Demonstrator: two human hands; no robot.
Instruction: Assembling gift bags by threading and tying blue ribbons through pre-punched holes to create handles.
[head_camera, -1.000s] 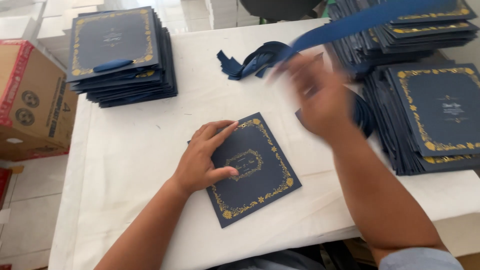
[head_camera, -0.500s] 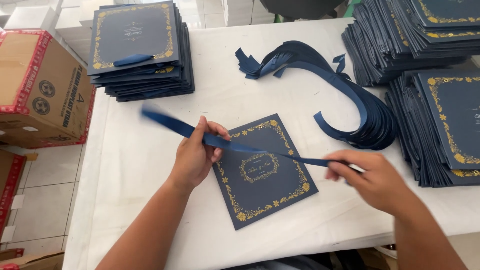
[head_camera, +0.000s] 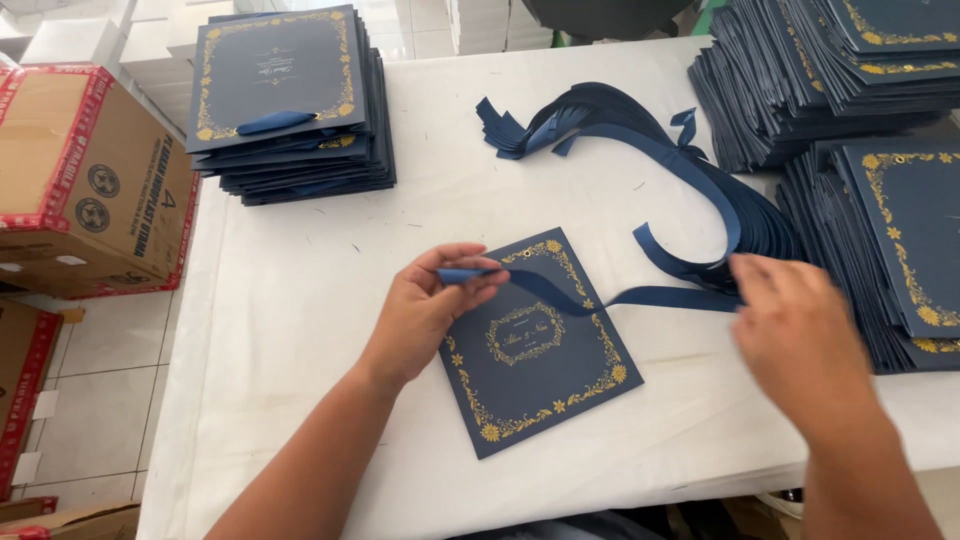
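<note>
Left hand (head_camera: 425, 310) pinches one end of navy ribbon (head_camera: 560, 290) above gold-trimmed navy card (head_camera: 535, 345) lying flat on white table (head_camera: 290, 300), right hand (head_camera: 800, 330) loosely open at ribbon's far end, grip unclear

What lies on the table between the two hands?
In the head view, a blue ribbon stretches from the left hand toward the right hand, crossing the top of the blue card.

Left hand (head_camera: 425, 310) pinches blue ribbon (head_camera: 560, 292) end over navy card (head_camera: 535, 345); right hand (head_camera: 800, 335) at ribbon's far end.
</note>
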